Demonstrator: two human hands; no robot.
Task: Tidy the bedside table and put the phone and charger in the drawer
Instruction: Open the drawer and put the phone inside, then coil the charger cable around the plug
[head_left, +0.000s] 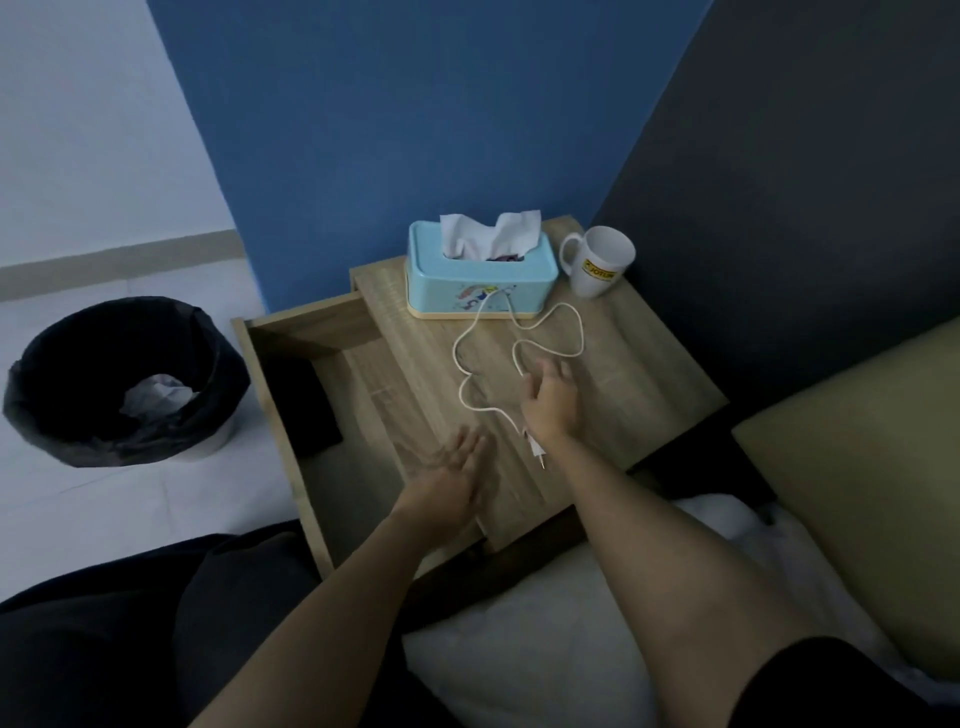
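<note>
The wooden bedside table (639, 364) has its drawer (270, 343) pulled out to the left. A black phone (306, 405) lies flat inside the drawer. The white charger cable (470, 343) loops across the tabletop, and its plug (535, 452) lies near the front edge. My right hand (550, 400) hovers over the cable's lower loop, fingers apart, touching or just above it. My left hand (447, 473) is open and blurred above the edge between drawer and tabletop, holding nothing.
A light blue tissue box (480, 283) and a white mug (597, 262) stand at the back of the table. A black-lined waste bin (124, 384) with crumpled paper sits on the floor to the left. A bed and pillow lie at the right and front.
</note>
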